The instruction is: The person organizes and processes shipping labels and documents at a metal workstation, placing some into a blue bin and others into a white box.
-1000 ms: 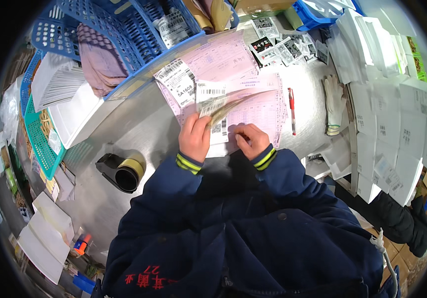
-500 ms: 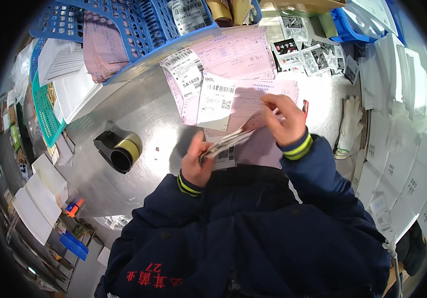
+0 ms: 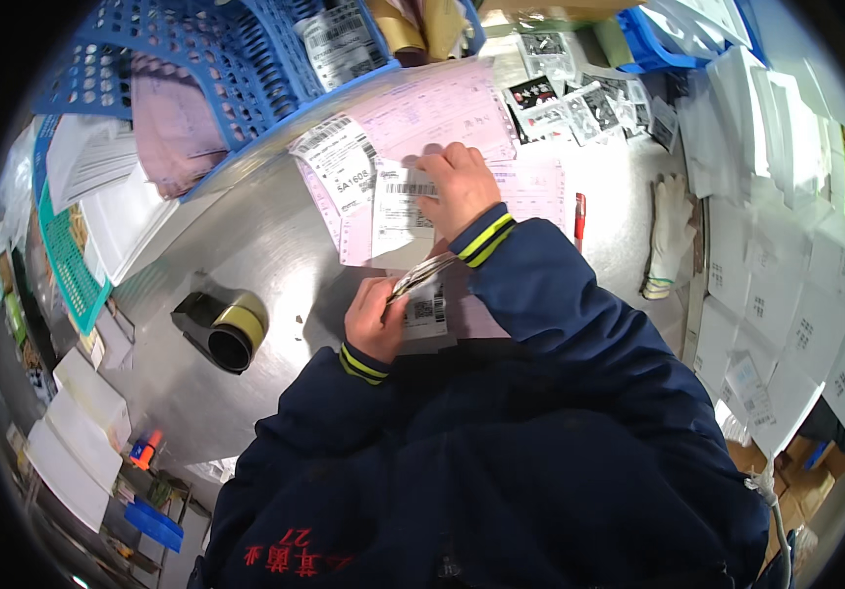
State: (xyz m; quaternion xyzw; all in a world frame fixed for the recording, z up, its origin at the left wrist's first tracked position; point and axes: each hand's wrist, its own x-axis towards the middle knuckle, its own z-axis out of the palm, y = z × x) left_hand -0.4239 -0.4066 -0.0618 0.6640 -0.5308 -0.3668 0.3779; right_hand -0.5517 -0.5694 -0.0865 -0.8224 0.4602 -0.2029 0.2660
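My left hand [image 3: 374, 320] is closed on a thin stack of labels [image 3: 421, 278], seen nearly edge-on near my body. My right hand [image 3: 463, 190] reaches over a white shipping label [image 3: 403, 218], with bent fingers at its upper right and the thumb apart from them. Whether the fingertips touch the label is unclear. Under that label lie pink printed forms [image 3: 530, 187]. Another white label [image 3: 339, 157] lies to its left on the forms. One more label [image 3: 426, 312] lies below the stack, partly covered by my left hand.
A tape dispenser [image 3: 231, 334] stands on the metal table [image 3: 236, 226] at left. Blue plastic baskets [image 3: 236, 59] fill the back left. To the right lie a red pen [image 3: 579, 221], a white glove [image 3: 670, 236] and small black-and-white packets [image 3: 589, 110]. White boxes [image 3: 776, 294] line the right side.
My right hand has moved left and away from me, from beside the stack to over the white label. The left hand stays closed on the stack. The view has shifted slightly.
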